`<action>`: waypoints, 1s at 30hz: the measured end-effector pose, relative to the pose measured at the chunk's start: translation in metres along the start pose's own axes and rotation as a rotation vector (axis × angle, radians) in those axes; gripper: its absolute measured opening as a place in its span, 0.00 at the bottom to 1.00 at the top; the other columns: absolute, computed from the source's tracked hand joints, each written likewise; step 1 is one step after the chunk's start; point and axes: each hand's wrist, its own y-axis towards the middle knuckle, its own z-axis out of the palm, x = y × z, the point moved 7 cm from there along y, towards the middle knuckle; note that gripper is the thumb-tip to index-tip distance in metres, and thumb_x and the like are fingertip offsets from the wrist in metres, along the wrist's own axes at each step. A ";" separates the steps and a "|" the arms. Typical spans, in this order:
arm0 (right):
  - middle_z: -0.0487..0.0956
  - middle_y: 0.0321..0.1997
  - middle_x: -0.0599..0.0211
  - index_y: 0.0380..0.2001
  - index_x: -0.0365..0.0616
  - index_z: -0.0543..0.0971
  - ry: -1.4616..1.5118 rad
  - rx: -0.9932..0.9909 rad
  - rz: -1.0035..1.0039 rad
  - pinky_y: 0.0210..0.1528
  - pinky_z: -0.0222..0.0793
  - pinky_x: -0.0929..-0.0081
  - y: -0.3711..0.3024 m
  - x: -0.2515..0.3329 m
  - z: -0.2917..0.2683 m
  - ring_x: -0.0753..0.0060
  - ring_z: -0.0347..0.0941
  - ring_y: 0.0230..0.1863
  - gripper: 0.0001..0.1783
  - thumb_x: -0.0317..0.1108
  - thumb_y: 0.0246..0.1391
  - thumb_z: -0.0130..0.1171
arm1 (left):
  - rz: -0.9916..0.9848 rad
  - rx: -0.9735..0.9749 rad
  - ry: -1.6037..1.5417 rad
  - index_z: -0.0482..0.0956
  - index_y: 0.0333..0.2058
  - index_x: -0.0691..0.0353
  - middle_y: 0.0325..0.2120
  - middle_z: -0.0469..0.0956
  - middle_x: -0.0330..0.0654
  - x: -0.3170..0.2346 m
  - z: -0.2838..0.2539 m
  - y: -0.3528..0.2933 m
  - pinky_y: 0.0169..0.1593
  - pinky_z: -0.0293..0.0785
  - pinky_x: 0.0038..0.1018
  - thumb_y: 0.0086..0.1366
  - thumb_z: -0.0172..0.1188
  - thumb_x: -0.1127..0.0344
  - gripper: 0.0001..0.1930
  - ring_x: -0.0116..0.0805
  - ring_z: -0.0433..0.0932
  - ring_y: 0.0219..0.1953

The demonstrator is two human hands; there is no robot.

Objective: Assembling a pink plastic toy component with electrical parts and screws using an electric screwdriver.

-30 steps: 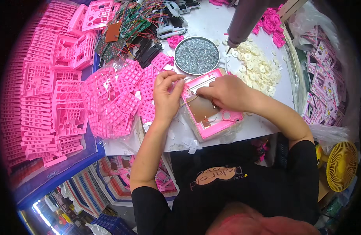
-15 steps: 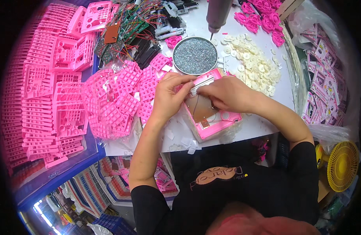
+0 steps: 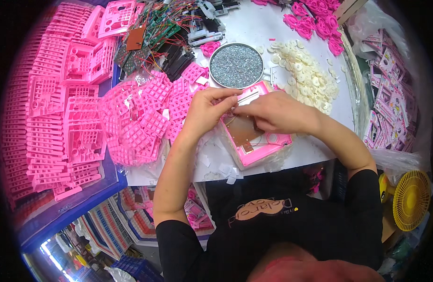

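Observation:
A pink plastic casing [image 3: 256,156], inner side up, lies on a block wrapped in clear film near the table's front edge. Inside it are a brown circuit board [image 3: 242,130], thin wires and a pale slotted part [image 3: 248,97]. My left hand [image 3: 208,109] reaches over the casing's upper left edge, thumb and forefinger pinched together beside the slotted part. From the right, my right hand [image 3: 280,113] lies over the casing with bent fingers, its fingertips meeting those of the left. Whatever is between the fingertips is too small or hidden to name.
Beyond the casing stands a round dish of small screws [image 3: 236,66]. White plastic discs [image 3: 310,80] are heaped to its right, pink keypads [image 3: 156,89] in plastic to the left. Wired circuit boards [image 3: 143,42] lie behind; stacked pink casings [image 3: 47,117] fill the far left. A yellow fan [image 3: 410,199] stands right.
The dark hanging tool with a thin tip above the dish has gone out of view. My right fingertips have shifted slightly left, closer to my left fingertips.

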 end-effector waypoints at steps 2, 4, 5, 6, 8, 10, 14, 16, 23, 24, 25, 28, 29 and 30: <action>0.79 0.29 0.64 0.55 0.57 0.78 -0.122 0.008 -0.058 0.34 0.73 0.58 0.003 0.013 0.011 0.54 0.79 0.32 0.25 0.32 0.51 0.60 | 0.002 -0.003 0.001 0.85 0.48 0.66 0.34 0.84 0.42 0.004 -0.002 0.001 0.44 0.76 0.24 0.66 0.63 0.71 0.13 0.26 0.81 0.37; 0.79 0.30 0.63 0.55 0.57 0.78 -0.180 0.038 -0.121 0.33 0.73 0.57 0.003 0.017 0.015 0.54 0.80 0.32 0.25 0.32 0.51 0.60 | 0.002 -0.039 -0.002 0.85 0.49 0.66 0.33 0.84 0.42 0.004 -0.002 0.001 0.43 0.76 0.24 0.67 0.63 0.72 0.13 0.26 0.81 0.36; 0.79 0.30 0.63 0.55 0.57 0.78 -0.175 0.068 -0.162 0.32 0.73 0.57 0.005 0.016 0.014 0.53 0.80 0.32 0.26 0.32 0.50 0.61 | 0.001 -0.061 -0.004 0.85 0.50 0.66 0.32 0.83 0.41 0.004 -0.003 0.000 0.43 0.76 0.24 0.67 0.63 0.72 0.14 0.26 0.80 0.36; 0.79 0.30 0.63 0.56 0.58 0.78 -0.171 0.097 -0.202 0.32 0.73 0.57 0.005 0.017 0.013 0.53 0.80 0.32 0.27 0.31 0.50 0.62 | 0.029 -0.074 0.041 0.85 0.48 0.66 0.32 0.83 0.41 0.003 -0.003 0.000 0.42 0.76 0.24 0.67 0.63 0.72 0.12 0.25 0.80 0.36; 0.81 0.34 0.62 0.49 0.53 0.78 -0.135 0.107 -0.207 0.33 0.74 0.57 0.000 0.024 -0.002 0.53 0.80 0.36 0.20 0.31 0.50 0.60 | 0.085 -0.101 0.130 0.86 0.45 0.68 0.31 0.83 0.39 0.003 -0.003 0.000 0.40 0.77 0.24 0.67 0.63 0.72 0.10 0.25 0.80 0.35; 0.82 0.35 0.60 0.45 0.49 0.78 -0.142 -0.007 -0.135 0.34 0.75 0.57 -0.002 0.019 -0.012 0.53 0.81 0.37 0.16 0.30 0.50 0.60 | 0.082 -0.175 0.160 0.87 0.39 0.64 0.29 0.83 0.40 0.006 -0.001 -0.001 0.42 0.75 0.30 0.63 0.65 0.70 0.07 0.30 0.80 0.32; 0.78 0.33 0.60 0.34 0.42 0.77 -0.282 -0.325 0.054 0.37 0.75 0.60 -0.009 -0.005 -0.017 0.54 0.78 0.37 0.11 0.29 0.44 0.63 | 0.349 -0.291 0.682 0.85 0.32 0.59 0.27 0.82 0.38 -0.030 0.013 -0.011 0.55 0.65 0.41 0.58 0.68 0.67 0.05 0.37 0.79 0.33; 0.76 0.33 0.63 0.29 0.43 0.76 -0.378 -0.375 -0.036 0.38 0.74 0.61 -0.003 -0.004 -0.011 0.56 0.76 0.37 0.09 0.30 0.42 0.63 | 0.417 -0.321 0.711 0.84 0.33 0.57 0.27 0.82 0.37 -0.029 0.016 -0.014 0.59 0.57 0.45 0.58 0.67 0.67 0.05 0.37 0.78 0.38; 0.75 0.33 0.67 0.30 0.42 0.80 -0.552 -0.097 -0.159 0.39 0.71 0.70 -0.021 0.027 0.011 0.64 0.72 0.41 0.07 0.32 0.46 0.59 | 0.521 -0.268 0.870 0.81 0.33 0.55 0.33 0.78 0.36 -0.031 0.037 -0.016 0.62 0.52 0.52 0.59 0.65 0.67 0.03 0.39 0.74 0.48; 0.75 0.32 0.67 0.29 0.42 0.80 -0.512 -0.110 -0.181 0.38 0.72 0.69 -0.025 0.027 0.009 0.64 0.73 0.40 0.07 0.32 0.45 0.60 | 0.533 -0.254 0.915 0.81 0.32 0.55 0.33 0.77 0.37 -0.031 0.041 -0.015 0.62 0.51 0.53 0.60 0.65 0.67 0.03 0.39 0.74 0.48; 0.75 0.32 0.66 0.29 0.42 0.79 -0.473 -0.144 -0.114 0.37 0.72 0.68 -0.029 0.022 0.008 0.63 0.73 0.39 0.07 0.32 0.45 0.60 | 0.545 -0.239 0.959 0.80 0.32 0.55 0.33 0.77 0.37 -0.031 0.046 -0.015 0.63 0.50 0.55 0.60 0.65 0.67 0.03 0.40 0.74 0.49; 0.74 0.31 0.65 0.30 0.43 0.78 -0.369 -0.220 0.044 0.35 0.74 0.66 -0.037 0.015 0.013 0.62 0.74 0.37 0.08 0.31 0.43 0.61 | 0.618 -0.245 1.139 0.79 0.30 0.56 0.32 0.76 0.37 -0.029 0.058 -0.014 0.65 0.49 0.58 0.58 0.61 0.66 0.02 0.39 0.74 0.50; 0.75 0.32 0.65 0.30 0.43 0.77 -0.354 -0.231 0.078 0.34 0.75 0.66 -0.038 0.015 0.012 0.62 0.74 0.38 0.08 0.30 0.43 0.61 | 0.655 -0.251 1.205 0.78 0.28 0.56 0.32 0.75 0.38 -0.029 0.063 -0.013 0.66 0.49 0.59 0.56 0.59 0.66 0.03 0.39 0.73 0.50; 0.75 0.32 0.66 0.31 0.43 0.77 -0.339 -0.243 0.112 0.34 0.75 0.66 -0.038 0.014 0.012 0.63 0.74 0.38 0.09 0.29 0.42 0.61 | 0.686 -0.238 1.237 0.78 0.28 0.57 0.32 0.75 0.38 -0.028 0.068 -0.014 0.66 0.48 0.59 0.56 0.58 0.66 0.03 0.39 0.73 0.49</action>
